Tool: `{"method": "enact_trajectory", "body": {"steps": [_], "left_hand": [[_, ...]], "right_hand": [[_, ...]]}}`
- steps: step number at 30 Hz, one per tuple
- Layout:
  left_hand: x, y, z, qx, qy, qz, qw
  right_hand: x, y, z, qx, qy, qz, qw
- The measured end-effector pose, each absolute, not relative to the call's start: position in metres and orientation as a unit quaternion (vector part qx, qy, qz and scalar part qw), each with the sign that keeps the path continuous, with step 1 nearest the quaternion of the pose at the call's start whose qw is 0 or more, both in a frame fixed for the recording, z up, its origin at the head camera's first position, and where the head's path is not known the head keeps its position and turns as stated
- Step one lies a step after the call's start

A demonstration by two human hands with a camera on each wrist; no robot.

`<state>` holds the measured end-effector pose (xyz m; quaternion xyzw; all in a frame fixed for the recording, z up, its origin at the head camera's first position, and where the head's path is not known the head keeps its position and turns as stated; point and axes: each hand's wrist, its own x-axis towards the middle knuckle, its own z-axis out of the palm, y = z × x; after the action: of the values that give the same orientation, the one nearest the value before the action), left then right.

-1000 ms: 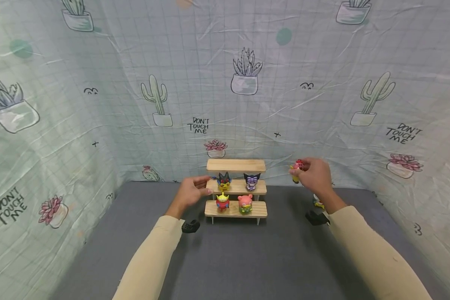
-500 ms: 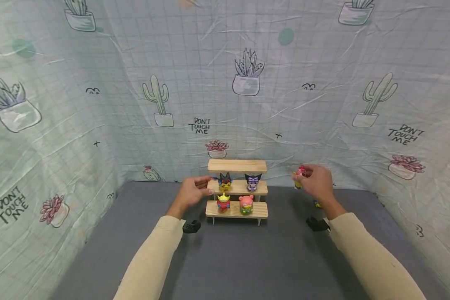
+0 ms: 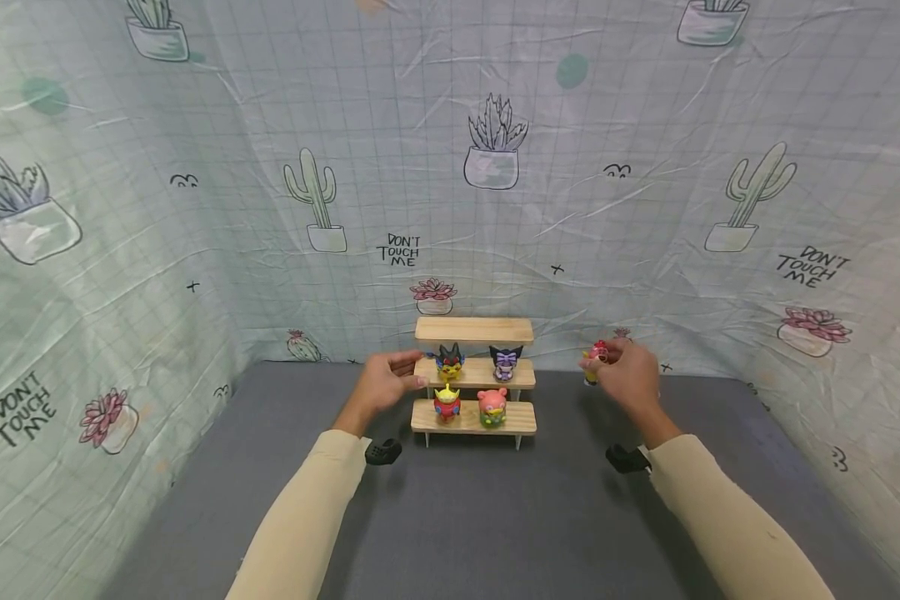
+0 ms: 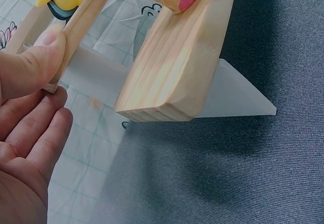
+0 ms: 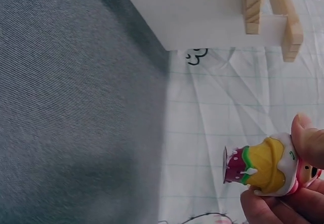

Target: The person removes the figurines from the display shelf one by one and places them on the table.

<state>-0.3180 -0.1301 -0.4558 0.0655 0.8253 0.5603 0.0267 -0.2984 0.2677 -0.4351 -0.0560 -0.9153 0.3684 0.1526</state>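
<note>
The left hand [image 3: 381, 385] grips the left end of the middle shelf [image 3: 476, 375] of a three-tier wooden stand; in the left wrist view, that hand's [image 4: 28, 113] thumb lies on the board with fingers below it. Right of the stand, the right hand [image 3: 632, 377] pinches a red-topped yellow figurine [image 3: 593, 360]. The right wrist view shows the figurine [image 5: 267, 166] sideways, its purple-red base away from the hand [image 5: 298, 201]. On the middle shelf are a yellow figure with dark headpiece [image 3: 450, 367] and a purple-black one [image 3: 506, 365]; below sit a red one [image 3: 447, 407] and a pink one [image 3: 492, 409].
The top shelf [image 3: 473, 329] holds nothing. A dark grey surface [image 3: 457, 517] lies under the stand, with printed cloth [image 3: 450, 200] hung behind and at both sides. Black wrist devices [image 3: 383, 452] show beside the sleeves.
The right hand has lowered slightly with the figurine. A small figure seen earlier beside the right wrist is now hidden. The left hand keeps its place on the stand.
</note>
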Motion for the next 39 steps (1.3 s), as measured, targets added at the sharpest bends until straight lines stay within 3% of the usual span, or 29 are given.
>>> {"method": "enact_trajectory", "body": {"steps": [18, 39], "left_hand": [[-0.318, -0.130, -0.455, 0.069, 0.832, 0.550, 0.028], [-0.316, -0.130, -0.455, 0.067, 0.834, 0.548, 0.025]], "right_hand": [[-0.302, 0.263, -0.459, -0.102, -0.881, 0.423, 0.187], [-0.308, 0.261, -0.482, -0.122, -0.876, 0.436, 0.165]]}}
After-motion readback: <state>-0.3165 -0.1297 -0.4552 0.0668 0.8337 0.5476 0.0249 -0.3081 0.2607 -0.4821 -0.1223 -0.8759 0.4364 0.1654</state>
